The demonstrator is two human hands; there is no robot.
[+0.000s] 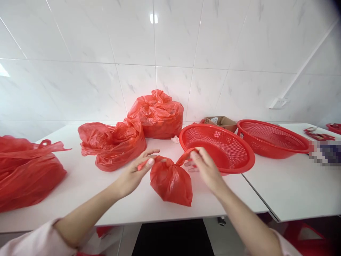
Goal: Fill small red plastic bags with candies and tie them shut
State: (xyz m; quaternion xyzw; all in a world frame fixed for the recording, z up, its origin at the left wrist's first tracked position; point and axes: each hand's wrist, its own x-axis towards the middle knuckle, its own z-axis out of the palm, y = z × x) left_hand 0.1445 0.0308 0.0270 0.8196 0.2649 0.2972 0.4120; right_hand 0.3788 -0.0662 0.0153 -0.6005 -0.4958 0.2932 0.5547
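Observation:
A small, full red plastic bag sits near the front edge of the white table, its neck gathered into a knot with a strip pulled out to each side. My left hand is closed, thumb against fingers, on the bag's left handle. On the other side my right hand pinches the right handle and stretches it up and outward. Just behind my right hand is a red perforated basket, tilted a little. What the bag contains is hidden.
Larger red plastic bags stand behind and left: a slumped bag, a knotted bag by the wall, and a bag at the left edge. A second red basket and a cardboard box are at right. A seam divides the tables.

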